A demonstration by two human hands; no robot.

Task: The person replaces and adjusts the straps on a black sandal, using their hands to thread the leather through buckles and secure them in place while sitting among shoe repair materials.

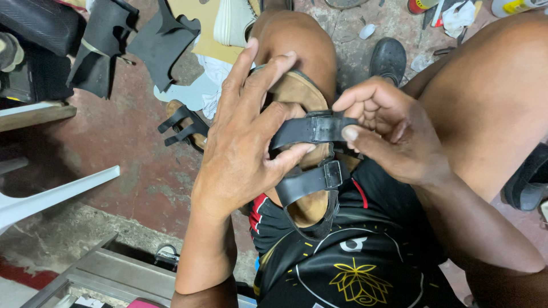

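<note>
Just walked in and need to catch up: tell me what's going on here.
A seated person holds a tan sandal on their lap. The left hand steadies it, thumb under the upper black strap. The right hand pinches that strap at its buckle. The lower strap is buckled. A second sandal lies on the floor.

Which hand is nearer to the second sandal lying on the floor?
Left. The left hand is just right of the floor sandal, holding a strap of the lap sandal. The right hand pinches the same strap farther right.
</note>
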